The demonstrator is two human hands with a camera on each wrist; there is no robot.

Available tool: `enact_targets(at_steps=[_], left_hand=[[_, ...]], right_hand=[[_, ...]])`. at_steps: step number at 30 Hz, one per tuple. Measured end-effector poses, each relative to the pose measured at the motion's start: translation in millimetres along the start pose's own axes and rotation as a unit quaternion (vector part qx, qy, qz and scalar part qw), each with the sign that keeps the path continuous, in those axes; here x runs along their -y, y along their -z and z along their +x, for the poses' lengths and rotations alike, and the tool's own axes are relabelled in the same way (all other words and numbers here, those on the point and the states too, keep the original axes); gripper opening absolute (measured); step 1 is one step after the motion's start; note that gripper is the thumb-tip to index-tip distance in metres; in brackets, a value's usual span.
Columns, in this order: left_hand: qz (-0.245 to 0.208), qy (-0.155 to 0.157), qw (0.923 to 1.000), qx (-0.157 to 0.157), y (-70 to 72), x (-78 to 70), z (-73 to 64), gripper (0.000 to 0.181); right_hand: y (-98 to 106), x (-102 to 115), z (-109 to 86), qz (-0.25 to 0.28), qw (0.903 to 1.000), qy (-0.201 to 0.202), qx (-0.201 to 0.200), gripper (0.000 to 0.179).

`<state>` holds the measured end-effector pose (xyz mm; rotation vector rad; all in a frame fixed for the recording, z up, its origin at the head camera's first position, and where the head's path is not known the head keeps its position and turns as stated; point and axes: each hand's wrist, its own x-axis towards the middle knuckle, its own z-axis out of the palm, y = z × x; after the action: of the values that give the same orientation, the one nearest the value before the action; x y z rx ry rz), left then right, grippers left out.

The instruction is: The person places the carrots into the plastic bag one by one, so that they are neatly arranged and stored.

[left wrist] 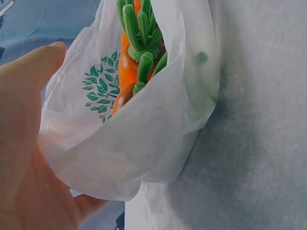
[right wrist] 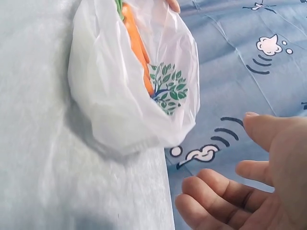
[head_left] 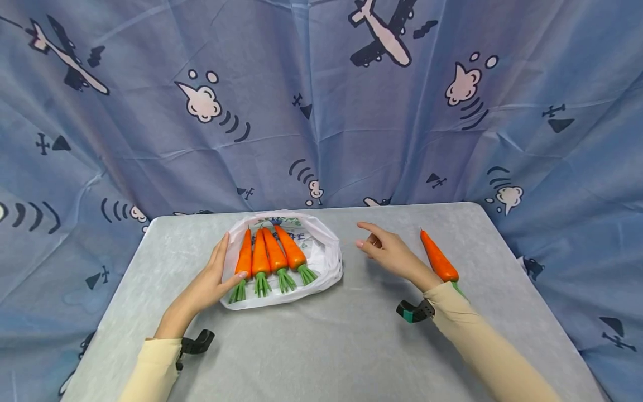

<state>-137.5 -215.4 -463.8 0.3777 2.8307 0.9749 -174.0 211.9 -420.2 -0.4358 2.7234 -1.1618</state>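
Note:
Several orange carrots [head_left: 261, 251] with green stem ends lie side by side in a white plastic bag [head_left: 329, 268], whose mouth is spread open. The left hand [head_left: 211, 279] rests along the bag's left side, fingers straight and thumb out over the rim. In the left wrist view, part of the left hand's fingers is hidden behind the bag. To the right of the bag, the right hand [head_left: 389, 251] hovers apart from it, fingers loosely bent and holding nothing. Just right of that hand lies a single carrot [head_left: 438, 255] on the table, its stem end partly hidden by the sleeve.
The grey-white table [head_left: 311, 357] has its far edge near a blue curtain [head_left: 271, 111] printed with planes and clouds. Dark bands with camera mounts [head_left: 416, 311] sit at both wrists.

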Motion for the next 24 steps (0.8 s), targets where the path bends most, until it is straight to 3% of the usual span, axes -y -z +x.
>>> enact_targets(at_steps=[24], left_hand=[[-0.002, -0.003, 1.0000, -0.007, -0.7, 3.2, 0.3, 0.103]], right_hand=[[43, -40, -31.9, -0.007, 0.9990, -0.029, -0.035, 0.066]])
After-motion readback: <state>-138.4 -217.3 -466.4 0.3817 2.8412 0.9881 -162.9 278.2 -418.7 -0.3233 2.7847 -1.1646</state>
